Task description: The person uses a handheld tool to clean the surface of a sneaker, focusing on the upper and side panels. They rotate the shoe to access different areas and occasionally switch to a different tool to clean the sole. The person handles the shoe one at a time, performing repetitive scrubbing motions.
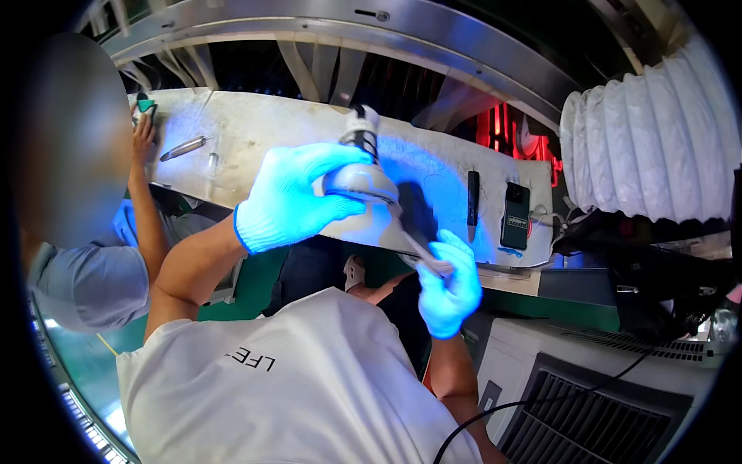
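Shoe [362, 182] sits in front of you, held above the near edge of the surface [259, 127], its laced part pointing away from you. Your left hand [297, 201] is partly closed, fingers over the shoe and thumb beneath, probably because that side bears most of the weight. Your right hand [450, 286] is nearly closed, its fingertips seeming to pinch the end of a pale strip [421, 250] that slants down from the shoe (blur hides whether the two are joined), so the two grips likely keep it steady and stretched between them. To the right on the surface lie a black tool [473, 197] and a phone [515, 215], apart from each other, perhaps set there to leave your hands room.
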### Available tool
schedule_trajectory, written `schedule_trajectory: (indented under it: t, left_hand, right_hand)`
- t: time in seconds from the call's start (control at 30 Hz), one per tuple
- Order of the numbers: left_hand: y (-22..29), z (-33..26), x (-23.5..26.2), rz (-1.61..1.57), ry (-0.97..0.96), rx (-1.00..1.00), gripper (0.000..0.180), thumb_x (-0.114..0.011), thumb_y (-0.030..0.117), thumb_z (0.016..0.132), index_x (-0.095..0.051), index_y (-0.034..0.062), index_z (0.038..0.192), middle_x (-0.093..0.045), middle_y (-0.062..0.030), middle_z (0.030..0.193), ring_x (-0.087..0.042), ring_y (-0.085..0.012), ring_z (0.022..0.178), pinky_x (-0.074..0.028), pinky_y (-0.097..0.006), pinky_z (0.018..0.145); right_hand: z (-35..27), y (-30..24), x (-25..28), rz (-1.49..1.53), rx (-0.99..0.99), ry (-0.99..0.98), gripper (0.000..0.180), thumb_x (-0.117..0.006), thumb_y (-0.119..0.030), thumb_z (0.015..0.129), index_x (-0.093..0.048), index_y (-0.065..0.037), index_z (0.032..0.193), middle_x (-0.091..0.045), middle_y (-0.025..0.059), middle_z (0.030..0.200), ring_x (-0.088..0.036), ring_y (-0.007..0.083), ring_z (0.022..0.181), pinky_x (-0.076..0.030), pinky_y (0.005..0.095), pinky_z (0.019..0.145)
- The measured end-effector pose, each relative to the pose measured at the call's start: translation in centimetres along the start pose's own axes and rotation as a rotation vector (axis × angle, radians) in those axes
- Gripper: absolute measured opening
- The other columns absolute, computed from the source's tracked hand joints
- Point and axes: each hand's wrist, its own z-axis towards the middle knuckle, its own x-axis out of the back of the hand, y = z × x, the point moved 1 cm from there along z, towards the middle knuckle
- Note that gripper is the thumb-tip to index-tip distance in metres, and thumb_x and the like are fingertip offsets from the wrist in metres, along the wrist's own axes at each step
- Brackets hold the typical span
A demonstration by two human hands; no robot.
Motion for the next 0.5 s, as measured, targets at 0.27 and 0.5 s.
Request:
schedule_trajectory:
  t: [0.27,0.5]
  left_hand:
    - [2.1,-2.2,-7.3,-0.195,0.134,-0.068,0.049,-0.098,0.018,0.083,-0.074,0.0047,0.124,-0.081,-0.0173,0.118,-0.08,-0.0274,0.104,-0.064,-0.04,0.096]
    - [0.0,-4.9,-10.0,-0.182,0.187,-0.51,0.036,-0.088,0.0,0.09,-0.069,0.0062,0.12,-0.079,-0.0233,0.126,-0.081,-0.0303,0.107,-0.065,-0.04,0.095]
  right_hand:
    - [-0.8,-3.4,1.5,0.541,-0.324,-0.006,0.053,-0.088,-0.02,0.098,-0.07,0.006,0.141,-0.074,0.0105,0.131,-0.069,0.0187,0.118,-0.055,0.0365,0.108]
    - [0.3,-1.8,1.9,0.505,-0.167,-0.069,0.036,-0.084,-0.005,0.093,-0.077,0.003,0.127,-0.073,0.0082,0.122,-0.068,0.0191,0.11,-0.055,0.0337,0.101]
